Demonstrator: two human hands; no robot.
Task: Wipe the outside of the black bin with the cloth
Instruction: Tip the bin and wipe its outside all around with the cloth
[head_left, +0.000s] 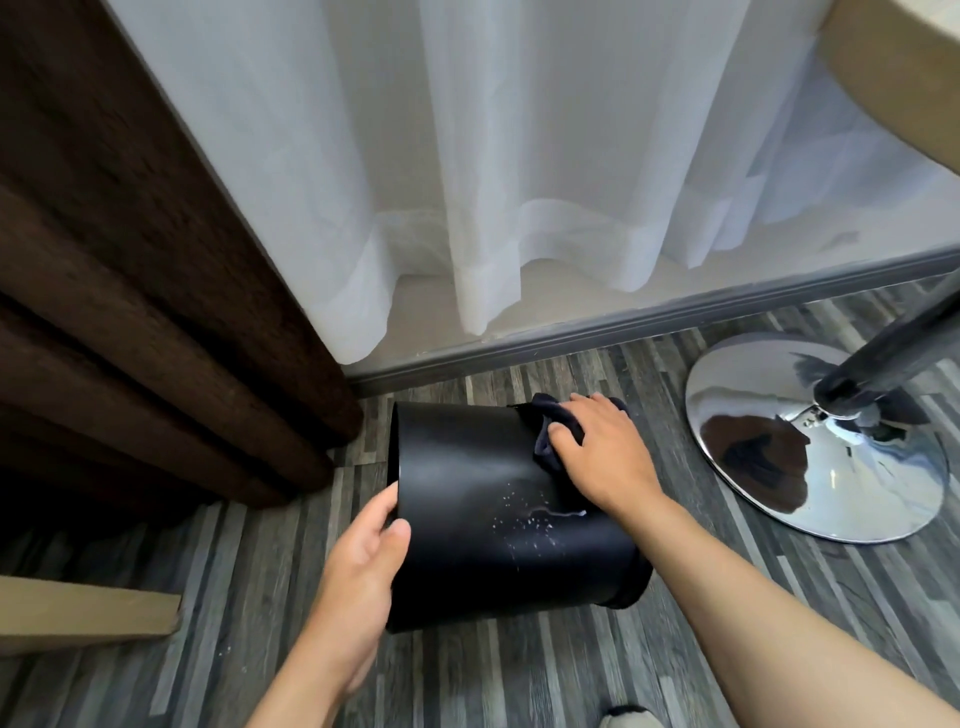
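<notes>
The black bin (483, 499) lies tipped on its side just above the grey wood floor, with one end facing left and the other at the lower right. White wet specks streak its upper wall near the middle. My left hand (358, 566) grips the bin's left edge, thumb on the outside wall. My right hand (602, 452) presses a dark navy cloth (545, 436) against the bin's far upper side. Most of the cloth is bunched under my palm and fingers.
A brown curtain (130, 312) hangs at the left and a sheer white curtain (519, 156) behind the bin. A chrome round table base (821, 447) with its pole stands on the floor at the right. A tan board (88, 613) lies at the lower left.
</notes>
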